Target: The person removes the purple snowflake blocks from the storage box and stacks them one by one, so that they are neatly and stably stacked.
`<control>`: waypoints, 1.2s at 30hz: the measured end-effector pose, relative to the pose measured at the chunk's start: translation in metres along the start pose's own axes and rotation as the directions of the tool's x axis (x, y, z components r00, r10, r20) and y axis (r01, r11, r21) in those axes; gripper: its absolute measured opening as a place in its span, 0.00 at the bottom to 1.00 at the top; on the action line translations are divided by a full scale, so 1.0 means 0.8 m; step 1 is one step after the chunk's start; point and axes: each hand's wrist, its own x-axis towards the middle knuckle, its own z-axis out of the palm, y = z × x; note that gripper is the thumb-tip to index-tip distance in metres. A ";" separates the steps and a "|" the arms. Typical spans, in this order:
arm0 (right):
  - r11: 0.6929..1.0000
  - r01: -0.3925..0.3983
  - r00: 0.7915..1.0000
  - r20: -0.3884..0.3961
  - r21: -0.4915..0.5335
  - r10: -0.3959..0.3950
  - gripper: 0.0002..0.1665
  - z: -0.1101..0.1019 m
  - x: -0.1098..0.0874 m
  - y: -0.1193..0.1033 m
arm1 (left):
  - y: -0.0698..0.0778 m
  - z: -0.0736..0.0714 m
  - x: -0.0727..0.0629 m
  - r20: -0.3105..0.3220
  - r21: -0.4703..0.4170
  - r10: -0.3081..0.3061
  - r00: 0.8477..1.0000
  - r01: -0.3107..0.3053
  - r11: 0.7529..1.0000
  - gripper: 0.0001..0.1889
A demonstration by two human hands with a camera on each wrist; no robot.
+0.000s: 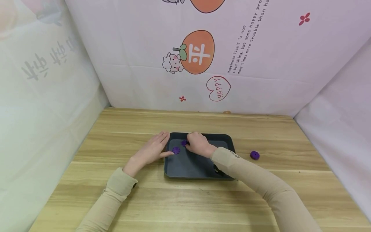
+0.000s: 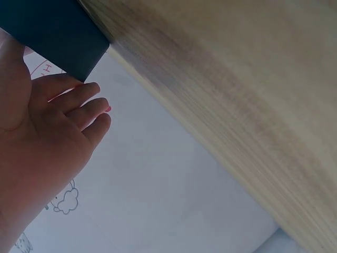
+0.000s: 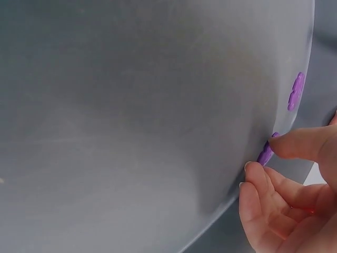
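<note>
A dark grey tray (image 1: pixel 191 166) lies on the wooden table. My left hand (image 1: pixel 152 149) rests against its left side with straight fingers, the thumb reaching over the rim; in the left wrist view the fingertips touch the tray's outer wall (image 2: pixel 63 39). Inside the tray, my right hand (image 1: pixel 200 144) pinches a small purple flower-shaped disc (image 3: pixel 266 152) between thumb and fingers near the back left. A second purple flower-shaped disc (image 1: pixel 175 150) lies close to the left thumb, at the tray's left side.
Right of the tray, another purple flower-shaped piece (image 1: pixel 254 155) lies on the wooden table (image 1: pixel 162 206). A printed white cloth (image 1: pixel 139 64) hangs behind the table, with white cloth on both sides. The right forearm crosses the tray's right side.
</note>
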 end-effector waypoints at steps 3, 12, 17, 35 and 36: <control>1.000 0.003 1.000 0.010 0.008 -0.003 0.13 -0.001 -0.002 0.000 | 0.000 0.000 0.000 0.008 -0.010 -0.004 1.000 0.004 1.000 0.42; 0.999 0.010 0.998 0.068 0.043 -0.013 0.11 -0.008 -0.013 0.002 | 0.001 -0.002 0.000 0.025 -0.029 -0.016 1.000 0.016 0.999 0.42; 0.999 0.035 0.997 0.070 0.032 -0.037 0.18 -0.009 -0.015 0.003 | 0.001 -0.003 0.000 0.048 -0.030 -0.025 0.999 0.027 0.999 0.43; 0.995 0.096 0.992 0.080 0.005 -0.096 0.14 -0.010 -0.012 0.004 | 0.001 -0.002 0.000 0.047 -0.045 -0.030 0.998 0.032 0.998 0.43; 0.995 0.096 0.992 0.082 0.007 -0.096 0.14 -0.010 -0.012 0.005 | 0.001 -0.002 0.000 0.049 -0.043 -0.030 0.998 0.032 0.999 0.43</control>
